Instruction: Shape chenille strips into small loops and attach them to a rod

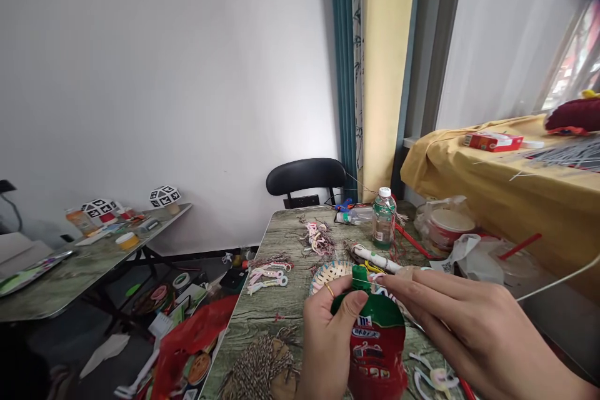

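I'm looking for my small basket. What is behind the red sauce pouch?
Behind the red sauce pouch sits a small woven basket, only its left rim showing. The left hand and pouch cover the rest, so its contents stay hidden.

A red pouch (377, 350) with a green top and a printed label stood upright near the table's front edge, gripped on its left side by the left hand (328, 337), thumb pressed on the green neck. The right hand (469, 325) reached in from the right, its fingertips (382, 279) pinching at the pouch's green cap, where a thin white string ran across.
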`<act>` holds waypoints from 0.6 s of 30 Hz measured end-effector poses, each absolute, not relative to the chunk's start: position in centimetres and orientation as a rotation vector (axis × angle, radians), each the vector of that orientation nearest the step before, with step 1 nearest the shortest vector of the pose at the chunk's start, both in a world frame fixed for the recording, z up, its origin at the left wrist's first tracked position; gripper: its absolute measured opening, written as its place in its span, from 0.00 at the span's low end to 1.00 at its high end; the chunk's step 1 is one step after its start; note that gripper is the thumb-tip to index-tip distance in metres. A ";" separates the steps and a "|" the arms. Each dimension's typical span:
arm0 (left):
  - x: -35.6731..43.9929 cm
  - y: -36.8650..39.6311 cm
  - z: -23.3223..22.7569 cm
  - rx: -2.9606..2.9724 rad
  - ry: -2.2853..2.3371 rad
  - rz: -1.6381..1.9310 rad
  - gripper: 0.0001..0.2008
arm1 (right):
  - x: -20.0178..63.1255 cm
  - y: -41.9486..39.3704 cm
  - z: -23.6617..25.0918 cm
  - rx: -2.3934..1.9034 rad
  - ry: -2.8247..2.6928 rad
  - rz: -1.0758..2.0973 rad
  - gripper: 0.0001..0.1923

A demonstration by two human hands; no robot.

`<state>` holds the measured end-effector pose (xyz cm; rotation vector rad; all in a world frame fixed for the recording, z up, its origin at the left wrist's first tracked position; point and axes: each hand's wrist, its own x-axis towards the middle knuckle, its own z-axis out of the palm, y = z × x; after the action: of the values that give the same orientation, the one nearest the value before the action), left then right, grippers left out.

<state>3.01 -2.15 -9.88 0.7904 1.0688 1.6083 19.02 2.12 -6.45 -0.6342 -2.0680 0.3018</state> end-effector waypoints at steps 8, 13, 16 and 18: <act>3.3 -2.4 -9.9 0.754 1.049 1.613 0.15 | 19.5 2.0 -6.9 -0.594 -2.335 -0.277 0.12; 3.9 -2.5 -9.2 0.602 0.900 1.605 0.12 | 19.7 1.5 -6.6 -0.577 -2.352 -0.181 0.10; 4.1 -2.5 -8.9 0.567 0.879 1.615 0.12 | 19.7 1.6 -6.2 -0.556 -2.390 0.011 0.10; 4.0 -2.6 -8.7 0.577 0.886 1.615 0.12 | 19.6 1.8 -5.9 -0.613 -2.298 0.226 0.07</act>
<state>3.97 -2.56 -8.74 0.5766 0.8863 1.6154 19.63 1.78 -5.89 -0.6128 -2.2977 0.2261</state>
